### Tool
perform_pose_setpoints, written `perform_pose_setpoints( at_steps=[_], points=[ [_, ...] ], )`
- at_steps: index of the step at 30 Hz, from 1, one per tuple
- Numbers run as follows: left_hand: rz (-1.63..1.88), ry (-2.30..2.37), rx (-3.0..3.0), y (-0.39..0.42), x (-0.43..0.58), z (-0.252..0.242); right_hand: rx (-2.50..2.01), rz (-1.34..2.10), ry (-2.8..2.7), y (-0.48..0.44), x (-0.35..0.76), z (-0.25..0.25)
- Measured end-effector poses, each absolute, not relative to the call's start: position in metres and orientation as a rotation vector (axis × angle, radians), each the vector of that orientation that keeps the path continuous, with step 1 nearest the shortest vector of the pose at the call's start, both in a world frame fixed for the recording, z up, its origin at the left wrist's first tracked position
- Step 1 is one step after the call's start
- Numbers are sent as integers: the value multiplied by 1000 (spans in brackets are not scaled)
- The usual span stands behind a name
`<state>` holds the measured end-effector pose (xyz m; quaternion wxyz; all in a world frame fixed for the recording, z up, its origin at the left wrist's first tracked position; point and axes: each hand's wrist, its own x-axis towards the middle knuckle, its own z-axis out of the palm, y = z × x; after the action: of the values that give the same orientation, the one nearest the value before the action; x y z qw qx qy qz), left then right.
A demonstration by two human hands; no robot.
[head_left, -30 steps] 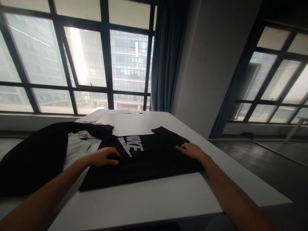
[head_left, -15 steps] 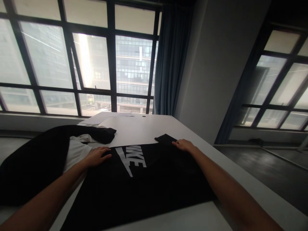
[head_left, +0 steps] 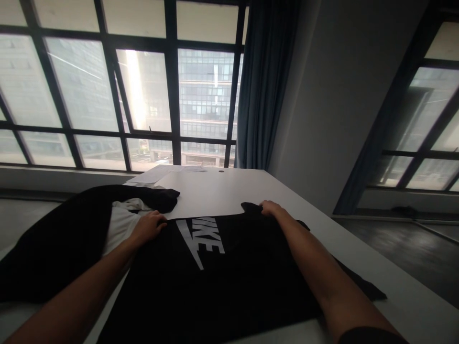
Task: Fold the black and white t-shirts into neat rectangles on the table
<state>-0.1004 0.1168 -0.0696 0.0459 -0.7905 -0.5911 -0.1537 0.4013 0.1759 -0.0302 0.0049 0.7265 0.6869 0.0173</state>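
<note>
A black T-shirt (head_left: 251, 277) with a white NIKE print lies spread on the white table, the lettering turned sideways. At its far left edge my left hand (head_left: 148, 225) is closed, fingers curled on the cloth. My right hand (head_left: 273, 209) pinches the fabric at the far right, beside a small folded-over flap. Part of the black cloth sticks out past my right forearm. Left of my left hand lies a bunched black garment (head_left: 60, 239), with white cloth (head_left: 120, 223) against it.
The white table (head_left: 215, 191) runs away towards the windows, with papers (head_left: 150, 175) at its far left corner. A blue curtain (head_left: 261, 86) and a grey wall (head_left: 319, 119) stand behind its far right side. Grey floor lies to the right.
My left fingers have gone from lying flatter to curling in on the shirt's edge. At the far right the flap has shifted under my right hand, and black cloth now shows beyond my right forearm.
</note>
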Motion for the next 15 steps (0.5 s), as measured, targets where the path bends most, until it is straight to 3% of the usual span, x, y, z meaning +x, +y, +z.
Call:
perform_pose_setpoints(
  at_steps=[7, 10, 15],
  points=[
    [-1033, -1589, -2143, 116, -97, -27, 2749, 914, 2177, 135, 424, 19],
    [-1001, -1482, -2344, 108, -104, -27, 2586, 682, 2179, 101, 441, 12],
    [-650, -1393, -2844, 94, -112, -38, 2407, 293, 2127, 57, 449, -35]
  ],
)
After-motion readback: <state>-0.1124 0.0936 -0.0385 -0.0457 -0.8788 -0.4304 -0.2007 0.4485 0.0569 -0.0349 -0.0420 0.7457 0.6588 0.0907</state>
